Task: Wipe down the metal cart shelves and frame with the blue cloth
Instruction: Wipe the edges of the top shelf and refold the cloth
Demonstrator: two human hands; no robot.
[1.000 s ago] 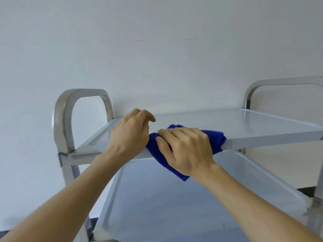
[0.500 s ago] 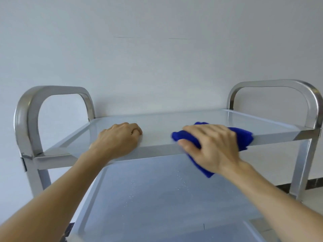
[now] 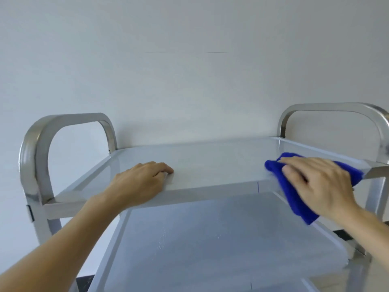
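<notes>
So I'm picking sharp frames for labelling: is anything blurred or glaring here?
Head view: the right hand and the blue cloth are motion-smeared at their edges; the left hand is sharp. Soft, even light, with only a mild sheen on the top shelf. The wide lens bows the cart handles.

Plain pale grey wall (image 3: pixel 189 60), evenly lit

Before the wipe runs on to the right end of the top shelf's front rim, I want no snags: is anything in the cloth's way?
Nothing visible. The right hand presses the blue cloth over the front rim, and the rim on to the right corner post is bare. The left hand rests on the rim on the other side.
</notes>
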